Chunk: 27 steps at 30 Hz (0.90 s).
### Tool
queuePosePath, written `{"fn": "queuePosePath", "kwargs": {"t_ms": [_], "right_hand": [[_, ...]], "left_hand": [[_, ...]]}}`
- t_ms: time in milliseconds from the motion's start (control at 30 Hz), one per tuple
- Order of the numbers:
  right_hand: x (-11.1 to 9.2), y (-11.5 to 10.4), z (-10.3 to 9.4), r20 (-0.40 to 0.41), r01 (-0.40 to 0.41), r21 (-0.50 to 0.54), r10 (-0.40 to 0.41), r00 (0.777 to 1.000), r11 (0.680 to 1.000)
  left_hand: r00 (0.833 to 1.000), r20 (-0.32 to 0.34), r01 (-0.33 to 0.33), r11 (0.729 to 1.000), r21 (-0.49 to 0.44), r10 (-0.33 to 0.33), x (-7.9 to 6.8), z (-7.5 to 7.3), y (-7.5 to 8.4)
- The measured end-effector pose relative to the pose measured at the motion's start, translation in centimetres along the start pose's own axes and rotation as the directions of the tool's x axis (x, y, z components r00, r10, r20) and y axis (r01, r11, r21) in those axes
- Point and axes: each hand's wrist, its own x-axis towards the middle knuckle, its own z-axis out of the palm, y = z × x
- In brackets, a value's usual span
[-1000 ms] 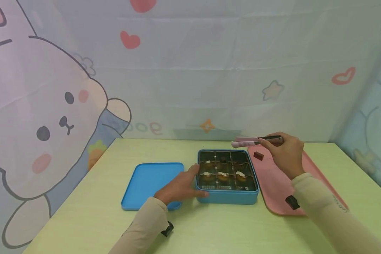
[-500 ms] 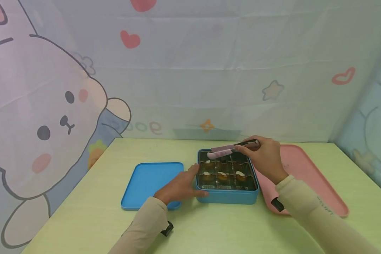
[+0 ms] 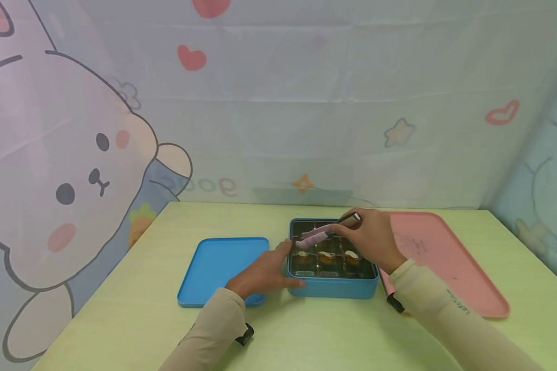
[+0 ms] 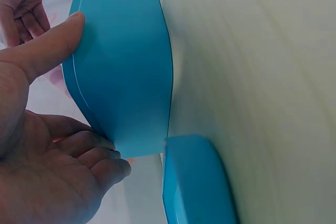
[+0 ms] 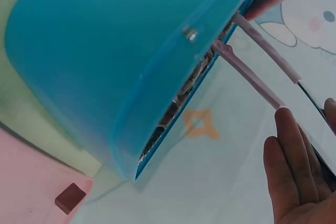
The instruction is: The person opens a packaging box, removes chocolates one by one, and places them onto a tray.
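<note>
A blue box (image 3: 336,289) with a divided brown insert (image 3: 331,269) stands mid-table. My left hand (image 3: 262,273) holds its near left corner, thumb on the front wall and fingers along the left side. Food tongs (image 3: 315,236) with pink tips and dark handles are gripped in my right hand (image 3: 373,237). In the head view the tips lie over the left compartments. The right wrist view has them reaching past the rim, slightly apart, their ends hidden inside the box. Pale bits top brown pieces in the front row (image 3: 326,255).
A flat blue lid (image 3: 223,268) lies left of the box, partly behind my left hand. On the right is a pink tray (image 3: 445,263) with dark crumbs; a brown block (image 5: 70,198) sits on it near the box. A printed cloth (image 3: 353,103) hangs behind the table.
My right hand has carried the tongs left and down, from above the tray's far end to over the box's left compartments. The left hand has stayed at the corner.
</note>
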Motion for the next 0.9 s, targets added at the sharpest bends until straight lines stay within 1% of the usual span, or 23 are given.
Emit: {"fn": "queuePosePath", "kwargs": {"t_ms": [167,267,400,500,667,800,900], "right_hand": [[0.0,-0.2,0.6,0.016,0.027,-0.005,-0.027,1.000,1.000],[0.1,-0.4,0.8,0.028,0.039,-0.043,-0.038,0.999,0.998],[0.1,-0.7,1.2,0.035,0.030,-0.106,-0.027,0.999,0.994],[0.1,-0.9,1.2,0.045,0.016,-0.120,-0.011,0.999,0.993],[0.3,-1.4,1.3,0.085,0.000,-0.145,0.012,0.996,0.989],[0.5,-1.9,1.5,0.109,0.023,-0.176,-0.004,0.994,0.984],[0.7,-2.1,1.8,0.108,0.055,-0.188,-0.035,0.993,0.981]], "left_hand": [[1.000,0.002,-0.006,1.000,-0.002,0.006,0.0,0.0,0.0],[1.000,0.001,-0.007,1.000,0.004,0.007,0.1,-0.1,0.0],[1.000,-0.004,-0.016,1.000,0.008,0.017,0.1,0.0,-0.1],[1.000,-0.005,-0.022,1.000,0.009,0.022,0.1,-0.1,0.0],[1.000,-0.007,-0.013,1.000,0.007,0.013,0.0,-0.1,0.1],[1.000,-0.007,-0.014,1.000,0.009,0.015,0.0,-0.1,0.1],[1.000,-0.007,-0.019,1.000,0.012,0.020,0.0,-0.1,0.2]]}}
